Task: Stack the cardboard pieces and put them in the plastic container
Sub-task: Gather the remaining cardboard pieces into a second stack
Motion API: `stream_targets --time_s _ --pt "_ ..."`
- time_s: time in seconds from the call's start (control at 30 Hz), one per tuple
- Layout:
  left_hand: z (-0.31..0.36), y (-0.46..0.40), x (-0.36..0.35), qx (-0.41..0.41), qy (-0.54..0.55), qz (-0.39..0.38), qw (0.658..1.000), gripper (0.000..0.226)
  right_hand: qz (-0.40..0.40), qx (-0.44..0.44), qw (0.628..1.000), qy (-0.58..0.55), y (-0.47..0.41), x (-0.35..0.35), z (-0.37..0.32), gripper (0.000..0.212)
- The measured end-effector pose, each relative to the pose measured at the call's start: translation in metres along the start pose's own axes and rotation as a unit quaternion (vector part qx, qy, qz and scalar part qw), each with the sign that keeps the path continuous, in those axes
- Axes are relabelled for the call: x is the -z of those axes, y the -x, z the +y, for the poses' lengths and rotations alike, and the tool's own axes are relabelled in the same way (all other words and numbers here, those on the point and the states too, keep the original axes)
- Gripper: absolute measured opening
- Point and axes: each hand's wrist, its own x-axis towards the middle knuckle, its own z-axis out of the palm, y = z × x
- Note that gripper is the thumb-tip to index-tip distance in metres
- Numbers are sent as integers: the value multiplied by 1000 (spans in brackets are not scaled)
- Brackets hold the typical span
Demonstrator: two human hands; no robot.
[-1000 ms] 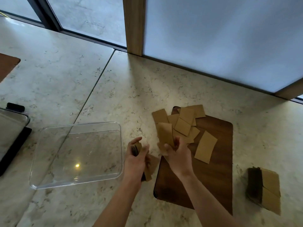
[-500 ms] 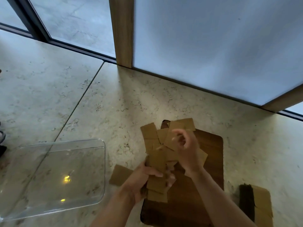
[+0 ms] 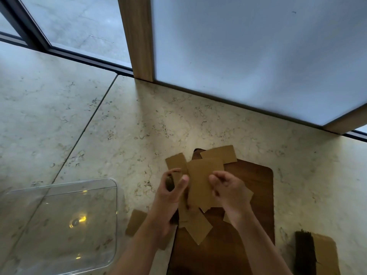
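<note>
Single head view, looking steeply down, close above floor [image 3: 59, 120]

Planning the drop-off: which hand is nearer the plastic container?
Left. The left hand is just right of the plastic container; the right hand is farther right, over the wooden board.

Plastic container [image 3: 111, 195] cut off left.

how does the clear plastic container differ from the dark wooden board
The clear plastic container is see-through with raised walls; the dark wooden board is opaque and flat. The container holds no cardboard; the board has brown cardboard pieces scattered on it. Both are rounded rectangles lying on the marble surface.
</note>
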Motion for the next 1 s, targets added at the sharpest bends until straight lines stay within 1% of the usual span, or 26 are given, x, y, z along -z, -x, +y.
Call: stream_targets --time_s 0.03,0.07,0.1,0.13,0.17,0.2,0.23,0.27,0.3,0.33,0.37,0.43,0.47,0.5,0.57,0.63,0.73,0.8,0.87,0.93,1.0 --pt "-2 -1 1 12 -37 -14 999 50 -69 10 997 20 5 -7 1 11" --pt "-5 -1 4 19 -60 -19 998 44 -108 24 993 51 8 -14 2 10" --pt "-7 -1 7 22 -67 -8 997 40 -111 39 990 72 5 -21 2 11" --pt "-9 0 11 23 -62 7 998 41 -79 58 991 88 0 -26 1 15" --pt "-10 0 16 23 -41 17 999 46 -21 89 988 124 -8 -27 0 20" --pt "-11 1 21 21 -4 18 1000 56 27 133 972 189 -19 -25 -2 29" --pt "-11 2 25 17 35 14 999 69 30 171 945 278 -30 -20 -5 44" --pt "-11 3 31 11 61 7 998 82 -6 188 911 367 -41 -15 -7 60" --pt "-11 4 33 1 71 0 997 90 -49 184 873 448 -51 -9 -10 73" --pt "-10 6 36 -11 66 -3 998 91 -74 179 843 502 -59 -3 -13 79" --pt "-8 9 37 -24 48 1 999 88 -75 176 830 524 -64 2 -15 80" --pt "-5 13 34 -47 38 19 998 71 -28 180 841 510 -68 11 -17 74" --pt "-4 14 32 -44 52 24 997 60 -5 181 856 484 -66 16 -17 71" --pt "-3 15 30 -36 71 29 996 55 12 179 878 444 -63 21 -17 68" --pt "-3 15 27 -26 101 45 994 59 31 177 915 362 -54 29 -17 53" --pt "-5 14 25 -26 88 60 994 65 45 193 930 310 -43 29 -17 34" --pt "-8 13 24 -30 42 54 997 72 6 166 966 200 -20 5 -17 31" --pt "-9 12 23 -31 27 47 998 69 4 179 972 150 -4 -17 -19 26" --pt "-9 13 22 -31 13 47 998 64 27 206 972 110 7 -32 -23 22" --pt "-10 14 23 -35 16 55 998 54 63 223 968 93 8 -36 -25 29" --pt "-10 13 24 -39 28 64 997 45 111 194 974 44 2 -32 -30 29"
